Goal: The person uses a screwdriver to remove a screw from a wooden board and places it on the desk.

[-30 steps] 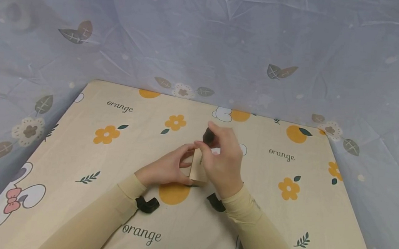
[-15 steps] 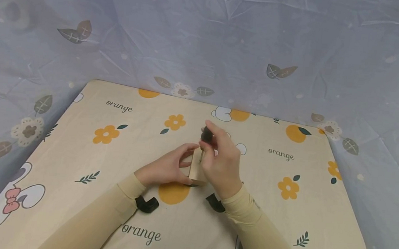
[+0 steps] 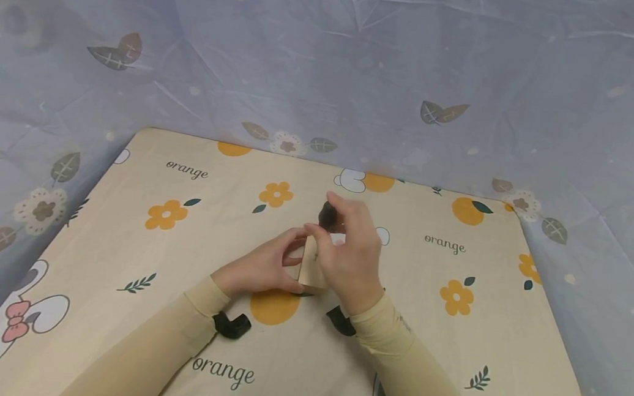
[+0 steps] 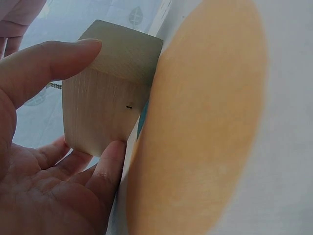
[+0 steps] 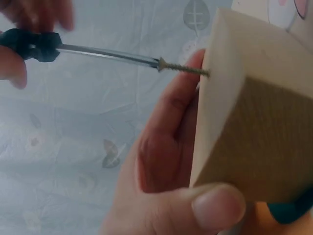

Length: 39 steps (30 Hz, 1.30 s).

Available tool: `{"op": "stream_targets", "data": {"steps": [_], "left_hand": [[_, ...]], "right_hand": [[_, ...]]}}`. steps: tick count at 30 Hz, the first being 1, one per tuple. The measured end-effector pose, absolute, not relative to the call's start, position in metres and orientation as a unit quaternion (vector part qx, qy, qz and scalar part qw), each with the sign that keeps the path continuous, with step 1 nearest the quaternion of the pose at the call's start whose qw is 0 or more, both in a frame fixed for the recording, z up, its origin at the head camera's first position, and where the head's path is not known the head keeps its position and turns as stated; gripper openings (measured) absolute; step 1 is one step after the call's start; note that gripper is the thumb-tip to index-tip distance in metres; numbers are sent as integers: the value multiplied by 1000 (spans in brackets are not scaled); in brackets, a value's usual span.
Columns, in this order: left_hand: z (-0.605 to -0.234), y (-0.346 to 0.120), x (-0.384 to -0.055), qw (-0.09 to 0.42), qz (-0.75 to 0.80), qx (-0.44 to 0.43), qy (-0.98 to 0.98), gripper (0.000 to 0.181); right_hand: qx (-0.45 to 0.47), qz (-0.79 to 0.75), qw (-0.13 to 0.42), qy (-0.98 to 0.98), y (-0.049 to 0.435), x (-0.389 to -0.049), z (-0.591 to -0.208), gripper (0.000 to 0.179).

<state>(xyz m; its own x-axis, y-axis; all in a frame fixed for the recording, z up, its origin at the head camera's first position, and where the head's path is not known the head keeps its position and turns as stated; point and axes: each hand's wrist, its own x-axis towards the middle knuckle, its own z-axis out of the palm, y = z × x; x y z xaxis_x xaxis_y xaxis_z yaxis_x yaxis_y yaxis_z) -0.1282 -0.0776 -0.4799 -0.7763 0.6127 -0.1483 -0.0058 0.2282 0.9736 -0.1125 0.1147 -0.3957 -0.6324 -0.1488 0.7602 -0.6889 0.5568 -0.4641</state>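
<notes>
My left hand [image 3: 262, 266] grips a pale wooden block [image 4: 105, 105] from its left side, thumb on one face and fingers curled on the opposite one. The block stands on the orange-print cloth. A thin threaded screw [image 5: 186, 69] sticks out of its upper face, with much of its thread showing. Above it, my right hand [image 3: 354, 256] holds a screwdriver [image 5: 107, 54] by its dark green handle, thumb and fingers around it. The metal shaft lines up with the screw, its tip at the screw head. In the head view the right hand hides the screw.
The table is covered by a cream cloth [image 3: 399, 283] printed with flowers and oranges. Black straps show at both wrists, one a dark curved piece [image 3: 232, 326] by the left sleeve. A grey-blue patterned curtain [image 3: 305, 56] hangs behind the table.
The right thumb and fingers shift around the screwdriver handle, rolling one way and back. The left hand and the block stay in place, while the head view drifts slightly.
</notes>
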Motion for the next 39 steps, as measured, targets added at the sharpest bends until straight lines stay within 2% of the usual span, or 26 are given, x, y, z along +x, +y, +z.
{"op": "stream_targets", "data": {"steps": [6,24,33,39], "left_hand": [[-479,-78,-128,263,589,209,735,109],[-479,-76,-128,264,591,208,734,105],[-479,-78,-128,257,579,208,745,108],[-479,-77,-127,261,589,206,737,108]], "right_hand": [[268,396,353,-804,113,-111,-396,44],[271,393,312,-822,112,-107,-393,43],[257,384,331,-823,111,-108,-392,48],[261,392,345,-812,112,-108,-393,44]]}}
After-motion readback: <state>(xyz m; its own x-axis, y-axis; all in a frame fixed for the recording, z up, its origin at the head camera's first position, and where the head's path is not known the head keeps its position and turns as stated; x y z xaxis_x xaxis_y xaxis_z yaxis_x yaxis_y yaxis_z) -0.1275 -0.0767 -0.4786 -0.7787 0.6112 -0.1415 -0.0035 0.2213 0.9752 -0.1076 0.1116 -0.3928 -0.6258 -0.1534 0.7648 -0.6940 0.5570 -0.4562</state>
